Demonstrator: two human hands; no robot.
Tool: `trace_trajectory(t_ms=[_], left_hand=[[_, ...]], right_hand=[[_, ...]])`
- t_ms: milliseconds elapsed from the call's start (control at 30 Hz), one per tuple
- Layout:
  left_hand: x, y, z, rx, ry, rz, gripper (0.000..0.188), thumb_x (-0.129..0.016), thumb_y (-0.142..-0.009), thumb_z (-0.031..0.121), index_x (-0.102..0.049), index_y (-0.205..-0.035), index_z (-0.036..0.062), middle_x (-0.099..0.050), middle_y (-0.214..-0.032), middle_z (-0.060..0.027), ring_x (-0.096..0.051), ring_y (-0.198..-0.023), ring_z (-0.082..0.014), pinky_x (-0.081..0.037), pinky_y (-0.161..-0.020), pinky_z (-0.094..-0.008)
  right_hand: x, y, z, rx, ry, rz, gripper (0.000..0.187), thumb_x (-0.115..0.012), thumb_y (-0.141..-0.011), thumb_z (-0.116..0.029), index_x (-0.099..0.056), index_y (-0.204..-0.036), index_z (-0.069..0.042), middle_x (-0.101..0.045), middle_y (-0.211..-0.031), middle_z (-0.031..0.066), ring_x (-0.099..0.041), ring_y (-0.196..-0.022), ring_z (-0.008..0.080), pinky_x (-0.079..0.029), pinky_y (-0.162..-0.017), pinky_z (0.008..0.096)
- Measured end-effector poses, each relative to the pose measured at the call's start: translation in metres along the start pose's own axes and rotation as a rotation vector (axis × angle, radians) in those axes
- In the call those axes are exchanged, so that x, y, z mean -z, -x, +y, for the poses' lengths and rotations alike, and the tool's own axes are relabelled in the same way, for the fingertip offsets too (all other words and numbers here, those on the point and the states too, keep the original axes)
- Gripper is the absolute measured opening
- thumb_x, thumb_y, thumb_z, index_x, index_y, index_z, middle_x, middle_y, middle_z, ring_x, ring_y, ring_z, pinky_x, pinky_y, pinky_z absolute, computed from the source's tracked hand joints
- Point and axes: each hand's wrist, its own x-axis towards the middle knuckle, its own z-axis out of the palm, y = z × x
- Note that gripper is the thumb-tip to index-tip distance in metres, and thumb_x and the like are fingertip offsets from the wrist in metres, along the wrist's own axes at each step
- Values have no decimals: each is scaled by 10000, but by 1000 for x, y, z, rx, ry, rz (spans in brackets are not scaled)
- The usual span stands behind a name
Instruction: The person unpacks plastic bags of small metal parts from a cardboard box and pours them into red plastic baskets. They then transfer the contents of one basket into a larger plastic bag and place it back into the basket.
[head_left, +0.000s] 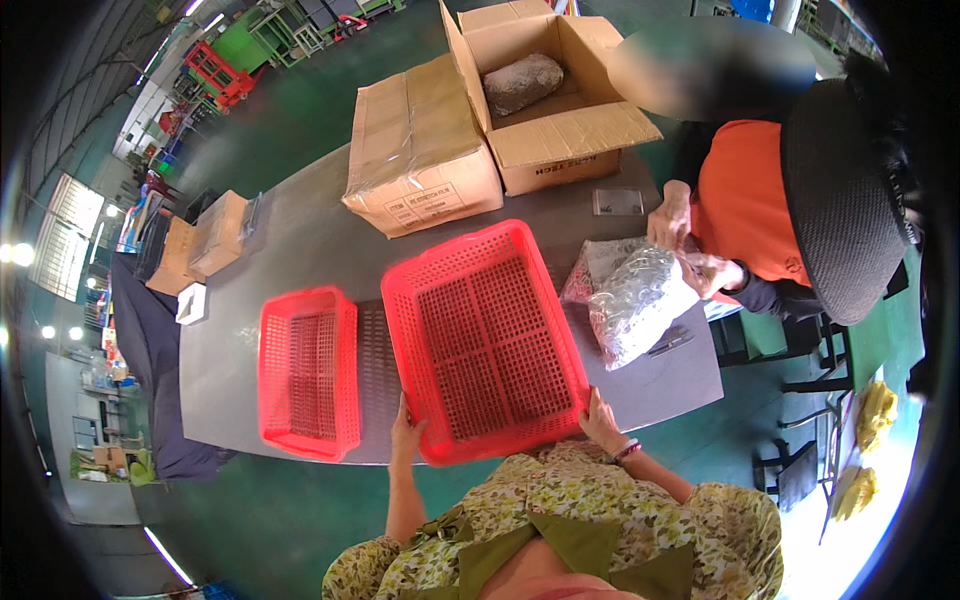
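Left hand (pixel 406 432) and right hand (pixel 601 420) each grip the near corners of a large red basket (pixel 483 340), fingers closed on its rim. Basket sits on grey table (pixel 300 240). Smaller red basket (pixel 309 372) just left. Co-worker's hands (pixel 690 255) handle a clear bag (pixel 635 305); cardboard boxes (pixel 420 150) beyond.
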Motion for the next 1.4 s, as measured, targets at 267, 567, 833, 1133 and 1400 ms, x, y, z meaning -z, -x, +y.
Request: trace_trajectory(t_ms=[267, 567, 833, 1133, 1400], left_hand=[[146, -62, -45, 294, -378, 395, 823, -757, -775, 307, -351, -1443, 49, -354, -1455, -249, -270, -1365, -410, -246, -1122, -504], [147, -56, -189, 537, -526, 84, 878, -844, -597, 424, -487, -1283, 7, -543, -1220, -267, -479, -1179, -438, -413, -977, -499], [114, -88, -145, 323, -608, 124, 452, -675, -811, 367, -645, -994, -46, -657, -935, -277, -632, -911, -438, -490, -785, -528], [62, -105, -29, 161, -254, -37, 546, -490, -962, 427, -596, -1123, -83, -653, -933, -258, -608, -849, -411, -457, -762, -455], [72, -82, -2, -54, -429, 121, 590, -399, -999, 390, -358, -1417, -24, -376, -1396, -301, -365, -1279, -432, -290, -1073, -489]], right_hand=[[50, -22, -33, -44, 60, -23, 899, -673, -769, -208, -154, -1484, -36, -452, -1277, 280, -487, -1145, 433, -449, -939, 487], [7, -58, -9, -78, -7, 69, 714, -674, -766, -152, -356, -1381, 23, -534, -1191, 298, -521, -1112, 446, -448, -927, 492], [8, -58, -5, -57, 19, 218, 463, -601, -745, -129, -552, -1168, 53, -635, -907, 285, -610, -865, 449, -501, -777, 492], [23, -59, -39, -207, 12, 157, 294, -600, -765, -170, -600, -1004, 2, -649, -862, 256, -627, -839, 434, -510, -757, 495], [10, -67, -35, -243, -14, 119, 359, -604, -768, -143, -571, -1096, -2, -649, -901, 262, -621, -833, 445, -513, -757, 491]])
